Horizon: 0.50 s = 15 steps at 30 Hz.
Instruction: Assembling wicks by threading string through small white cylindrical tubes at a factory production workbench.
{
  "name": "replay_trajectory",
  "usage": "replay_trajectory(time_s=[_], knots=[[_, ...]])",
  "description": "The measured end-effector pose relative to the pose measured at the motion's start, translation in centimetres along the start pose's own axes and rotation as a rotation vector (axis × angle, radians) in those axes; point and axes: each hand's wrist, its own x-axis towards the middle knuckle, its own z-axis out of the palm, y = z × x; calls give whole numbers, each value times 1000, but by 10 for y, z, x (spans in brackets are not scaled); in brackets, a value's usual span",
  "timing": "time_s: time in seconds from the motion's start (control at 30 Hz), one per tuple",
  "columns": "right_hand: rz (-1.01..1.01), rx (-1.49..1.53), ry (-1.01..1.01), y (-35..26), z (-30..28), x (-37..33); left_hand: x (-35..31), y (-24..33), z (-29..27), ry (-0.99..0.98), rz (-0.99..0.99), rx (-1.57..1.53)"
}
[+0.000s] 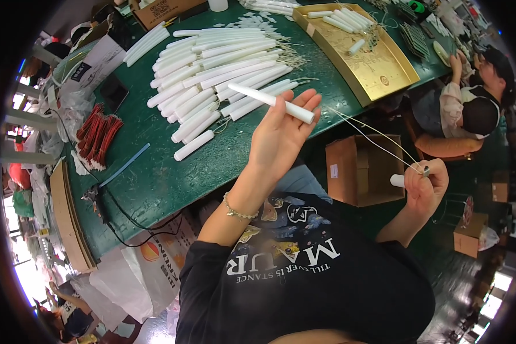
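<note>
My left hand (284, 132) is palm up over the table's near edge, its thumb pressing a tapered white tube (258, 96) across the fingers. The tube lies slanted, its thicker end toward my right. Off to the right, my right hand (425, 186) is closed on a short white cylinder (397, 180), most of which the fingers hide. A small dark-ended metallic piece (426, 171) shows at its fingertips. Two thin pale wires (378, 139) stretch from those fingertips toward my left fingers. Whether they join the tube, I cannot tell.
Many white tubes with thin wires (212, 74) are piled on the green table (172, 172). A gold box (378, 69) holds more. Red wire bundles (97, 137) and a glue gun (94, 200) lie left. Below stands an open carton (341, 166). Another person (458, 114) sits right.
</note>
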Motion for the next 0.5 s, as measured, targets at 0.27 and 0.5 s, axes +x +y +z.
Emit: replay_trajectory(time_s=[0.27, 0.5], knots=[[-45, 137, -11, -7, -13, -10, 8, -8, 11, -34, -86, -125], [4, 14, 11, -6, -17, -15, 9, -10, 13, -27, -149, -235]])
